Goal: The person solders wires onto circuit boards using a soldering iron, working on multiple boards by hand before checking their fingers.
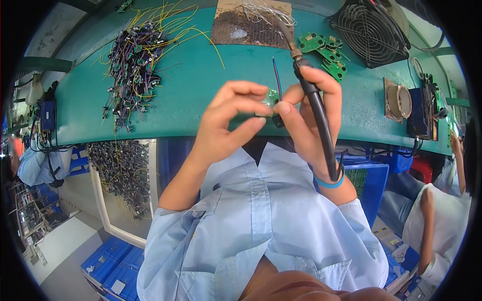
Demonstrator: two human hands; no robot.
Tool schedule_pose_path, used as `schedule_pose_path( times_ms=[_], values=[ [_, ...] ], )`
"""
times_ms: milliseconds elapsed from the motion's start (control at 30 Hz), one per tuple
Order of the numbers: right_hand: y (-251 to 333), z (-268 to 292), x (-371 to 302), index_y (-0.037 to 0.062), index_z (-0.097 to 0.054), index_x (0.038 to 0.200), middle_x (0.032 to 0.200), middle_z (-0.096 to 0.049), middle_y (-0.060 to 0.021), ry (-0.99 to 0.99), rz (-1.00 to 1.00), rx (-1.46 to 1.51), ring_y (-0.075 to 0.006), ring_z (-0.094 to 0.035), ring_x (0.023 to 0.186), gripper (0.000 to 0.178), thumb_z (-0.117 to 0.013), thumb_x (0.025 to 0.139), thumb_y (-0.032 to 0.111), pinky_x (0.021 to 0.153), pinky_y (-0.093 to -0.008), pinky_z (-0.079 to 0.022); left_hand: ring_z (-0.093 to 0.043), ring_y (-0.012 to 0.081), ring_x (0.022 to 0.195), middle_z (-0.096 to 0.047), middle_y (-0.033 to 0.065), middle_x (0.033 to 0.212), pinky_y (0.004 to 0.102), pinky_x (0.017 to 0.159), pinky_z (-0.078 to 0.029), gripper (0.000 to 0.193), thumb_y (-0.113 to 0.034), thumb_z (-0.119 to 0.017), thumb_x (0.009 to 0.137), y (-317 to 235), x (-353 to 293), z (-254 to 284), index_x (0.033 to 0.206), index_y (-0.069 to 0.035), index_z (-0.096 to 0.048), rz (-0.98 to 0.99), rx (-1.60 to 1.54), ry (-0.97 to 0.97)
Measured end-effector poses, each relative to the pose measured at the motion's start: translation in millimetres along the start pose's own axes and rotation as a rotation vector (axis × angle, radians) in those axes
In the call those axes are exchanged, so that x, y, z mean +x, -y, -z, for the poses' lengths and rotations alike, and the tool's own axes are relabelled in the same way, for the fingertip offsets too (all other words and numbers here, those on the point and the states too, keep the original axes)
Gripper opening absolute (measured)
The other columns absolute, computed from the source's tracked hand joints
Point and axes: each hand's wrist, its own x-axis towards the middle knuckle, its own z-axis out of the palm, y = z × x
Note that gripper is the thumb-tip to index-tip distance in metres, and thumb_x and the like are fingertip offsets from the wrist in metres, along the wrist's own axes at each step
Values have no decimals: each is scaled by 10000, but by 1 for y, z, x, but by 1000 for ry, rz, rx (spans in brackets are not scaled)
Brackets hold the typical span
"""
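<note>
Over the front edge of the bench, my left hand [228,118] has its fingers curled at a small green circuit board [272,97], gripping its left side. My right hand [314,110] is closed around a soldering iron [317,108] with a black handle, its metal end pointing up and away toward a piece of cardboard. The right thumb and fingertips also meet at the board's right side, by a thin dark red and blue wire [276,72] that stands up from there. A small black part shows under the fingertips; its kind cannot be made out.
A heap of wired connectors [133,70] lies at the left. Scorched cardboard [226,27] with solder wire [263,11] sits at the back, beside stacked green boards [326,50]. A black fan [369,32] and a solder spool [400,102] are at the right. Another person [437,226] sits at far right.
</note>
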Motion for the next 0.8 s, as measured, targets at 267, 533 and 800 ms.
schedule_pose_path(
  times_ms=[267, 533, 800],
  values=[
    [0, 2, -13, -3, -458, 1414, 834, -619, -59, 93, 247, -548, -135, -594, 735, 591, -668, 868, -86, 750, -263, -485, -585, 159, 1013, -642, 96, 1163, 272, 861, -488, 56, -47, -701, 963, -21, 32, -1, 991, 1, -703, 48, 30, -232],
    [-5, 7, -14, -8, -451, 1423, 880, -633, -75, 14, 244, -509, -145, -599, 735, 591, -652, 872, -81, 779, -275, -489, -574, 115, 885, -661, 58, 1021, 227, 801, -470, 95, -107, -683, 1004, -25, 22, -14, 1010, -12, -674, 200, -224, -214],
    [9, 10, -7, -9, -492, 1419, 915, -655, -68, -45, 61, -214, -136, -592, 770, 616, -690, 843, -105, 740, -261, -512, -543, 92, 793, -644, 23, 916, 205, 744, -446, 95, -122, -659, 1021, -26, 13, -14, 1013, -28, -643, 285, -190, -191]
  ],
)
